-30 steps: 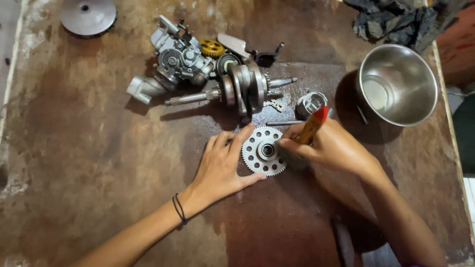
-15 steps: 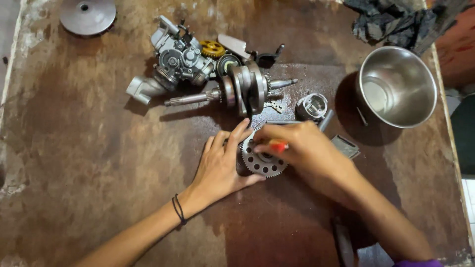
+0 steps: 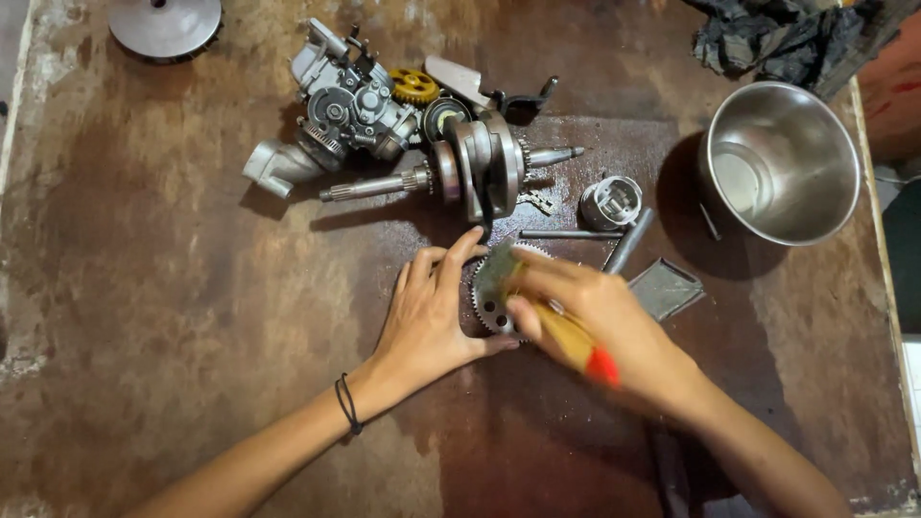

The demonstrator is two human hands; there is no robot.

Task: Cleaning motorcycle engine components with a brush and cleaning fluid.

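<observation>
1. At the far left of the top edge, a round grey pulley disc lies on the stained brown desk, well apart from your work.
2. Further right, a carburettor with a yellow gear beside it lies next to a crankshaft. They are bunched beyond your hands, seemingly so that the space in front of you is free.
3. Your left hand lies flat, fingers spread and apart. It presses on the desk and against the left rim of the toothed gear, apparently to stop it sliding.
4. That gear lies flat on the desk between your hands, just below the crankshaft and partly hidden by them.
5. Your right hand is clamped on a brush with a wooden, red-tipped handle. Its blurred bristles meet the gear's face, which suits scrubbing.
6. Right of the gear lie a small piston, thin rods and a flat grey plate.
7. At far right stands a steel bowl, with a dark rag above it.
</observation>
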